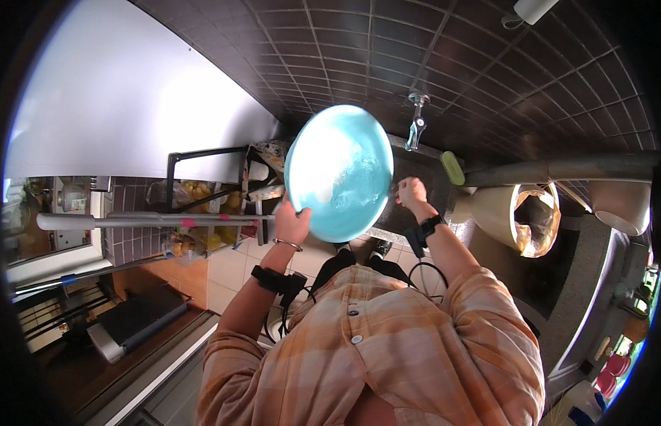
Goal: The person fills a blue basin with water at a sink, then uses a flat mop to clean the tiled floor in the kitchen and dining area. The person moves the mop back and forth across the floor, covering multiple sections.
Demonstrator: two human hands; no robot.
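My left hand (293,221) grips the near left rim of a light blue round plastic basin (362,186), thumb over the edge. The basin is tilted, and its inside faces me. Bright glare washes out its left part; the right part looks wet. Just off the basin's right rim is my right hand (412,191), its fingers curled and nothing visible in them. Beneath that hand is a dark sink (397,215) with a stone edge, partly hidden by the basin. A metal tap (417,125) juts from the tiled wall above the sink.
A green oval brush or sponge (453,168) lies at the sink's right rim. Further right are a pipe (506,173) and a beige bin (493,213) with a liner. Long-handled poles (149,222) and a black-framed rack (202,154) stand left. Cables hang from my wrist straps.
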